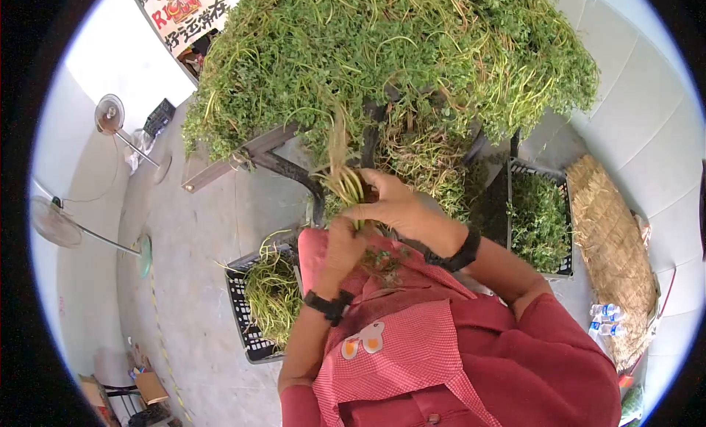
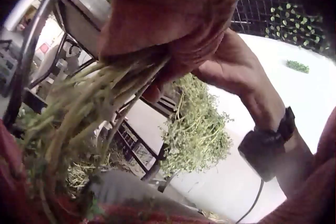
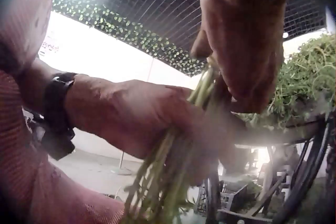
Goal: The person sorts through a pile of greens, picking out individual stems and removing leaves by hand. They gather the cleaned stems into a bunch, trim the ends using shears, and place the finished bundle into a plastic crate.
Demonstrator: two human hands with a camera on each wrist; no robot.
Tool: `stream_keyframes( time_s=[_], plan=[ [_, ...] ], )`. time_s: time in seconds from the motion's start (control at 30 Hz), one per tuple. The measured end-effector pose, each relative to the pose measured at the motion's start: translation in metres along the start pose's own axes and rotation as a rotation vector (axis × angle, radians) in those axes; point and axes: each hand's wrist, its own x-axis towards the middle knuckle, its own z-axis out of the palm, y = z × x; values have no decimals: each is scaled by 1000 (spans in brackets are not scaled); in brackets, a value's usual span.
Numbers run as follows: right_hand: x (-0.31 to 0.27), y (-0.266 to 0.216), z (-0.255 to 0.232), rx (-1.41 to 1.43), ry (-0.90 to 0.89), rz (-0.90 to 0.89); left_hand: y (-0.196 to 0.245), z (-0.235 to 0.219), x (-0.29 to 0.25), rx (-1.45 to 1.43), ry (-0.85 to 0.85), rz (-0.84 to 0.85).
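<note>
In front of the person's apron, both hands hold one bunch of green leafy stems (image 1: 350, 188). The left hand (image 1: 344, 249) is lower and grips the bunch; in the left wrist view its curled fingers wrap the stems (image 2: 89, 103), which spread down from it. Higher up, the right hand (image 1: 408, 212) has its thumb and fingers round the bunch near the pale, stringy ends. In the right wrist view the right hand (image 3: 241, 45) is above the left hand (image 3: 142, 111), with the stems (image 3: 168, 166) running between them. Leafy bits (image 1: 382, 265) lie on the apron.
A large heap of leafy greens (image 1: 382, 52) covers the table ahead. Black crates of greens stand on both sides, one left (image 1: 254, 339) and one right (image 1: 570, 250). A rolled straw mat (image 1: 614, 265) and bottles (image 1: 607, 320) lie right. Two standing fans (image 1: 110, 115) are left.
</note>
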Motion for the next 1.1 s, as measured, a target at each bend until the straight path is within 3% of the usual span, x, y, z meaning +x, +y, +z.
stream_keyframes(
  time_s=[0.03, 0.07, 0.13, 0.27, 0.33, 0.4, 0.43, 0.57, 0.63, 0.67, 0.73, 0.77, 0.83, 0.97, 1.03, 1.1],
  plan=[
    [4, 0, -7, -106, -58, -64, 13, -10, -1, 116, -2, -134],
    [5, -11, -12, -104, -56, -56, 0, -19, 7, 115, -7, -139],
    [4, -40, -21, -216, -250, -1, -35, -40, 27, 309, -81, 370],
    [-7, -40, -29, -15, -286, -21, 11, -61, 12, 408, -47, 439],
    [-9, -16, -47, -79, -249, -41, 13, -58, -1, 336, -30, 360],
    [-21, 1, -66, -258, -221, 148, 4, -53, -6, 222, -76, 260],
    [-28, 0, -66, -214, -148, 226, -2, -49, -8, 107, -103, 160],
    [-43, 32, -100, -123, -114, 184, -25, -34, -6, -4, -126, 164],
    [-52, 35, -108, 48, -41, 252, -19, -28, -7, -26, -260, -58],
    [-57, 31, -109, 218, 22, 309, -19, -22, -6, -25, -272, -59],
    [-65, 21, -116, 226, 59, 321, -19, -6, -5, 144, -318, -23],
    [-66, 19, -121, 229, 60, 309, -27, 5, -7, 144, -332, -25],
    [-70, 15, -127, 205, 88, 306, -44, 26, -12, 218, -332, 170],
    [-73, 15, -132, 240, 134, 245, -48, 49, -25, 303, -436, 134],
    [-64, 11, -134, 202, 227, 183, -44, 53, -30, -117, -587, -190],
    [-49, 12, -143, 219, 332, 38, -46, 55, -32, -108, -607, -195]
  ],
)
